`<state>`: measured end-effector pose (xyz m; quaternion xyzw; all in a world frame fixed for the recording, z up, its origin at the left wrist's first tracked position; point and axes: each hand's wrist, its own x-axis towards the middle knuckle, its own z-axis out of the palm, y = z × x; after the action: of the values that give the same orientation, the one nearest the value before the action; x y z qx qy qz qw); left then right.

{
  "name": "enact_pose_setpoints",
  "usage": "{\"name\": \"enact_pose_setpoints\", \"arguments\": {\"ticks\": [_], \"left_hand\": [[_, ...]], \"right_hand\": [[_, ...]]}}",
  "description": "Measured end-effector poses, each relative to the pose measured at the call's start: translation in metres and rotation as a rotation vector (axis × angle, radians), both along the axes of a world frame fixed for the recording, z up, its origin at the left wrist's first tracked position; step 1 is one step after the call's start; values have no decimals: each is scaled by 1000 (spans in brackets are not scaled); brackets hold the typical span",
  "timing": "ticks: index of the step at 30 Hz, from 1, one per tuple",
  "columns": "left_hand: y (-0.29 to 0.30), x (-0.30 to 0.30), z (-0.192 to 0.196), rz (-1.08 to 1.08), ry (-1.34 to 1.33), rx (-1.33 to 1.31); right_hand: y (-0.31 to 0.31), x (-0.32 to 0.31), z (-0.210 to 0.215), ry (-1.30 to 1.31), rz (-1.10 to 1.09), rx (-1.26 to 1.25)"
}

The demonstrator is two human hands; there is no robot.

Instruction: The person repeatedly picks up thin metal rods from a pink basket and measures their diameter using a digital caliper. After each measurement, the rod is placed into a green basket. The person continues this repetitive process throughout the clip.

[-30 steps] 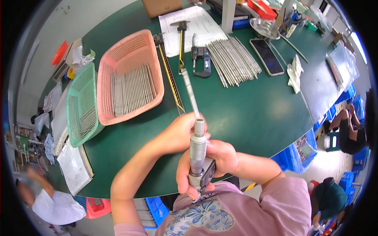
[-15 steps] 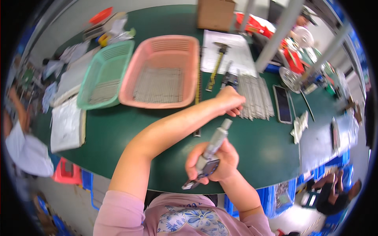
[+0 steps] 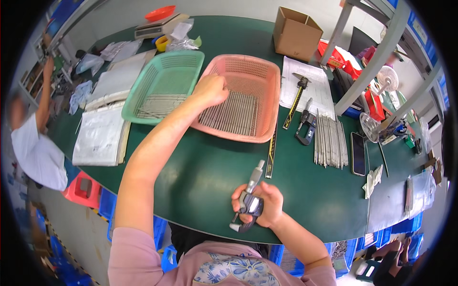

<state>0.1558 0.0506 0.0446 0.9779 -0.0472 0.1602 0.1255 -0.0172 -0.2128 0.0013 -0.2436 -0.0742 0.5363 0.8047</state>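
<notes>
My left hand [image 3: 210, 90] reaches far out over the pink basket [image 3: 269, 76], fingers curled down onto the thin metal rods [image 3: 238, 114] lying in it. Whether a rod is pinched in those fingers is hidden. My right hand [image 3: 272, 207] is closed around a grey micrometer [image 3: 250, 195] near the table's front edge, its spindle pointing up and away from me. A green basket [image 3: 138, 97] holding a few rods stands just left of the pink one. A loose bundle of rods [image 3: 329, 140] lies on the green table [image 3: 200, 167] to the right.
A long caliper [image 3: 272, 152], a second measuring tool [image 3: 304, 126], a sheet of paper [image 3: 310, 95] and a dark phone [image 3: 359, 152] lie right of the baskets. A cardboard box [image 3: 296, 33] stands at the back. Another person [image 3: 33, 143] works at the left, beside a red stool [image 3: 83, 188].
My left hand has let go of the micrometer's end, swung out to the rod bundle on the right, and now sits over the pink basket. The right hand still holds the micrometer, lower and tilted.
</notes>
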Motion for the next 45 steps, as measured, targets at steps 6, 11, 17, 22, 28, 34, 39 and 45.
{"name": "enact_pose_setpoints", "arguments": {"ticks": [6, 11, 17, 22, 28, 34, 39, 45], "left_hand": [[10, 42, -16, -42, 107, 607], [-1, 56, -11, -122, 120, 674], [4, 53, -17, -214, 110, 573], [7, 58, -24, -256, 73, 711], [5, 54, -22, -304, -29, 668], [11, 48, -19, -328, -27, 700], [-10, 26, -13, -256, -23, 696], [-7, 23, -6, -212, 84, 750]], "right_hand": [[5, 7, 2, -77, -11, 22], [-2, 15, 2, -98, -10, 18], [-2, 12, 0, -148, -98, -7], [4, 10, -8, -254, -99, -23], [10, 8, -7, -295, -94, 6], [14, 11, -7, -374, -83, -18], [14, 9, -8, -399, -73, -38], [13, 10, -7, -443, -70, -70]]}}
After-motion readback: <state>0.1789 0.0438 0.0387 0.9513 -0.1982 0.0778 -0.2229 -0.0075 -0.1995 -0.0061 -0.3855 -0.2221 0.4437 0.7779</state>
